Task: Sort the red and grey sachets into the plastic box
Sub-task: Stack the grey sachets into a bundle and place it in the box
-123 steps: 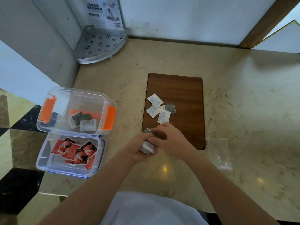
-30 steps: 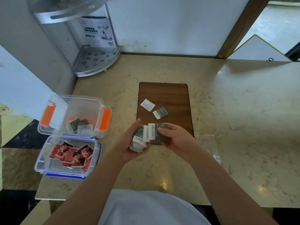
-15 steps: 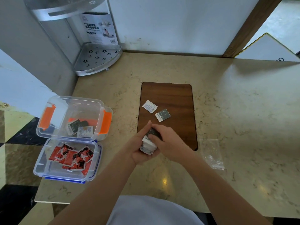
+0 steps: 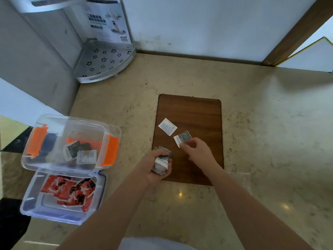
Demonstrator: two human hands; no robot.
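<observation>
My left hand (image 4: 153, 166) grips a stack of grey sachets (image 4: 161, 162) over the near left corner of the wooden board (image 4: 201, 112). My right hand (image 4: 195, 150) reaches onto the board, its fingertips touching the near edge of a grey sachet (image 4: 182, 138); whether it grips it I cannot tell. A white-faced sachet (image 4: 167, 126) lies just beyond. At the left, the clear box with orange clips (image 4: 54, 123) holds a few grey sachets (image 4: 79, 150). In front of it the clear lid tray (image 4: 100, 195) holds several red sachets (image 4: 70, 191).
A metal corner shelf (image 4: 106, 62) stands at the back left against the wall. An empty clear plastic bag (image 4: 241, 179) lies right of the board's near corner. The counter's left edge drops off beside the boxes.
My right hand has left the stack and reached forward to the grey sachet on the board. My left hand keeps the stack. Earlier sachets from the board were gathered into it.
</observation>
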